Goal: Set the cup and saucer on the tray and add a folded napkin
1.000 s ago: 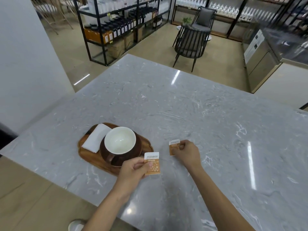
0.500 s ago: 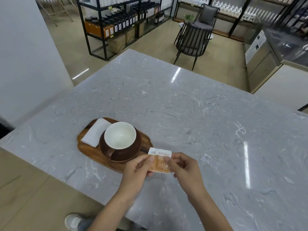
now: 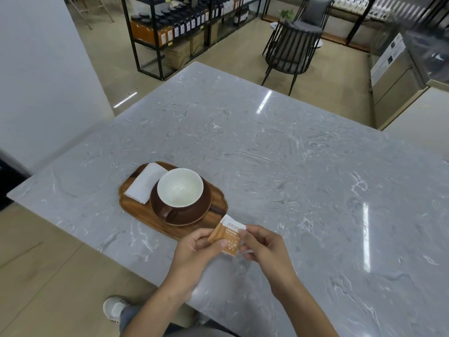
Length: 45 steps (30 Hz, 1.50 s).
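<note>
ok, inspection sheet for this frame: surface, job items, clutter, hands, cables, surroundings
Surface: grey marble counter, glossy, light streaks.
Job's things: wooden tray; brown cup, white inside, empty, on brown saucer; folded white napkin on tray, left of saucer.
Clutter: orange sachets, off the tray.
Grippers: left hand and right hand both pinch the sachets.
Cables: nothing seen.
Surroundings: black chair, shelf of jars.

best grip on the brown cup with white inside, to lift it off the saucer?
Probably the loop handle of the brown cup with white inside. It juts toward the tray's near-left edge, so come from that side. The white folded napkin crowds the far-left flank, and both hands hold an orange sachet just off the near-right.
</note>
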Motion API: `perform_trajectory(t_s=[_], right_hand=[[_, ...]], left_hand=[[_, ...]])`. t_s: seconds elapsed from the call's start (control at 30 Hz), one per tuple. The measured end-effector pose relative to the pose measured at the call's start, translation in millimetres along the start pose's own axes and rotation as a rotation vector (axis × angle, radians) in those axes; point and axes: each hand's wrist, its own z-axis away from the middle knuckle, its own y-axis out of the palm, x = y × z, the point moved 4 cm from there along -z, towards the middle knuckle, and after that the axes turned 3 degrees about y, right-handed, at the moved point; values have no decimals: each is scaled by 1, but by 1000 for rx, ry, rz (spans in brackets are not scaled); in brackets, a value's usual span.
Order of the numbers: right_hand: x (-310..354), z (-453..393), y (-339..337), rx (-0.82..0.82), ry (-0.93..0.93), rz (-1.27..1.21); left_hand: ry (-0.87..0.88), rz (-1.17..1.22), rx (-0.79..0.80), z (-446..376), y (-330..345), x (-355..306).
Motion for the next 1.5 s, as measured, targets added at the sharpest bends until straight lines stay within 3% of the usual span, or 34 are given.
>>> perform_trajectory(t_s=[0.27,0.53,0.67,0.83,1.0,1.27,1.5], right_hand=[[-11,-29,14,-13,64,-129],[-17,-66,26,-16,104,-173],[-19,-77,30,-17,87,-141],[-15,-71,23,-108,-157,232],[-11,-64,26,17,-446,384],[-14,-70,28,-27,-442,503],[-10,-68,33,-70,-433,560]], left_hand=[[65,-30,-361,-2,-20,12],[215,-383,-440,-2,-28,10],[366,-654,-408,5,-25,0],[514,-875,-273,12,-22,-3],[541,-887,-203,12,-21,-5],[429,-730,-232,5,-32,1],[395,-653,-148,4,-36,-2]])
